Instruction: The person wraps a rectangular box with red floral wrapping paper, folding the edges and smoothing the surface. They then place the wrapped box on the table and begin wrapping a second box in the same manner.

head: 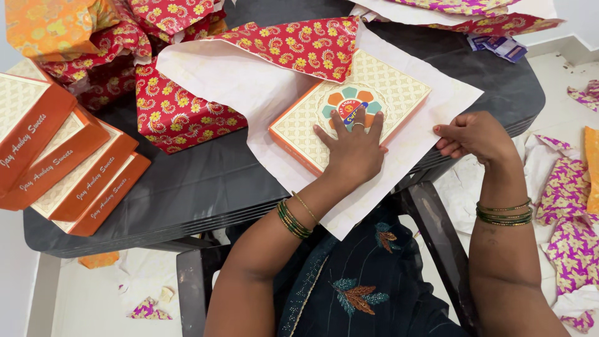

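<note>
My left hand (pixel 353 148) lies flat with fingers spread on a flat cream box with orange sides (pixel 380 87). The box rests on the white underside of a sheet of wrapping paper (pixel 249 84), whose red flowered face shows where its far edge folds over. My right hand (pixel 472 135) pinches the right edge of that sheet at the rim of the dark table (pixel 206 181). Green and gold bangles ring both wrists.
A stack of several orange-sided boxes (pixel 68 168) leans at the table's left. Boxes wrapped in red flowered paper (pixel 178 115) and orange paper (pixel 53 25) lie behind. Purple flowered paper scraps (pixel 571 212) litter the floor at right. A dark chair (pixel 430 218) stands below.
</note>
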